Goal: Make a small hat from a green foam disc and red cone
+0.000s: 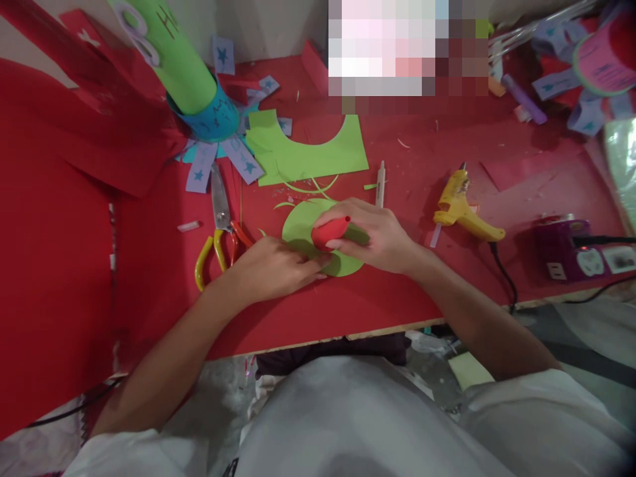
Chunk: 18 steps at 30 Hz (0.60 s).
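A red paper cone is in my right hand, its narrow tip pointing up and to the right. My fingers are wrapped round the cone, which is over a round green paper circle lying on the red table. At the lower left edge of that circle is my left hand, fingers curled and thumb and forefinger closed at the paper's rim. Whether the cone's base touches the circle is hidden by my fingers. Scissors with yellow and red handles lie left of my left hand, and a white marker lies beyond my right hand.
A yellow glue gun and a purple power box with cords are at right. Green cut-out paper lies behind the hands. A green paper tube with a blue base stands back left. A pink paper craft is far right.
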### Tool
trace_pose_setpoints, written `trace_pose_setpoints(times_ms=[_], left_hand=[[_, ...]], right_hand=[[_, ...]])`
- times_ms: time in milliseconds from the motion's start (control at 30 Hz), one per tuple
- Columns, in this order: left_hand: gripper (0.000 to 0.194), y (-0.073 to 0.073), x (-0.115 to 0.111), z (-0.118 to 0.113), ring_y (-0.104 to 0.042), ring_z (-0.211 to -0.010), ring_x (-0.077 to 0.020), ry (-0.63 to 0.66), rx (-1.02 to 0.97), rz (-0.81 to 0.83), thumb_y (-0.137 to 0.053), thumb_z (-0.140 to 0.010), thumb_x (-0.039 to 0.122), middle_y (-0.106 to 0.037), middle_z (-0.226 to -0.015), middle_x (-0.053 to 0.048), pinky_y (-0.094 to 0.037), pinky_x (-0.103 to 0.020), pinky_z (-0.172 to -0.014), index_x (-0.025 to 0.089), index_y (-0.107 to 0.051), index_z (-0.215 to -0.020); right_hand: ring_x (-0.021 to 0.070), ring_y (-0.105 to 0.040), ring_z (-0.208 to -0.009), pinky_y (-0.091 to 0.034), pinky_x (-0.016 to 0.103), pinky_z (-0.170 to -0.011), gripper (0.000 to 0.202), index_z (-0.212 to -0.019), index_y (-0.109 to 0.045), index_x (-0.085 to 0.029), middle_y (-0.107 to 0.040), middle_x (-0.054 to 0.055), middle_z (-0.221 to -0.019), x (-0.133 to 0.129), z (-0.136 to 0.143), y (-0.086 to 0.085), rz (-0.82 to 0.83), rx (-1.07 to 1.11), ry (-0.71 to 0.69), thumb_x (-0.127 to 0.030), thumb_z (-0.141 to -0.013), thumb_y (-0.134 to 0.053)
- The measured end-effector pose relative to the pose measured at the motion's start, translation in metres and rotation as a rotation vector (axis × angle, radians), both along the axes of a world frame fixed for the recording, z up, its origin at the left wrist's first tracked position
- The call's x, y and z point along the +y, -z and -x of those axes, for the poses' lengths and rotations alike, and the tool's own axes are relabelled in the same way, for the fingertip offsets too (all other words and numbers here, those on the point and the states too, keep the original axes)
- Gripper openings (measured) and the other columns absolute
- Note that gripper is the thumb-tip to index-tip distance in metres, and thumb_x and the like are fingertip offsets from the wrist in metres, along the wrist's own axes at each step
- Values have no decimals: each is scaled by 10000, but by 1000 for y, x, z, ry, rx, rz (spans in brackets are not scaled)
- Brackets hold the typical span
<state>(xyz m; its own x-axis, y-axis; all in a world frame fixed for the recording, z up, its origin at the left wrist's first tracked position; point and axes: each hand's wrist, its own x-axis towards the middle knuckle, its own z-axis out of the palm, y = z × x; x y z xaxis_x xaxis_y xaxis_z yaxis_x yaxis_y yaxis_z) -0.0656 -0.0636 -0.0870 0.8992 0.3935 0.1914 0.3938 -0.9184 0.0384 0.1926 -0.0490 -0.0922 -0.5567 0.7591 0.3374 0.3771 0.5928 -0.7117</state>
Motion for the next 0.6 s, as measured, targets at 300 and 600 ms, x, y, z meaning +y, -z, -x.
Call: trace_pose_setpoints(times_ms=[300, 600], left_hand=[[361, 4, -3, -5, -727, -609, -207, -16, -13, -65, -490, -1145, 415, -756, -689, -16, -411, -313, -521, 218, -743, -1311], [377, 4, -2, -8, -704, -605, -189, -39, -49, -79, -462, -1150, 419, -760, -709, -30, -375, -299, -521, 236, -786, -1206]], right_hand=[[262, -736, -1145, -583, 402, -1022, 398, -1247, -734, -249, -806, 89, -1213, 1, -1, -1, 39, -23, 2, -585, -1089, -590], [266, -735, -1128, -583, 400, -1007, 387, -1253, -727, -225, -806, 97, -1198, 2, -1, 5, -19, 19, -16, -555, -1088, -610]])
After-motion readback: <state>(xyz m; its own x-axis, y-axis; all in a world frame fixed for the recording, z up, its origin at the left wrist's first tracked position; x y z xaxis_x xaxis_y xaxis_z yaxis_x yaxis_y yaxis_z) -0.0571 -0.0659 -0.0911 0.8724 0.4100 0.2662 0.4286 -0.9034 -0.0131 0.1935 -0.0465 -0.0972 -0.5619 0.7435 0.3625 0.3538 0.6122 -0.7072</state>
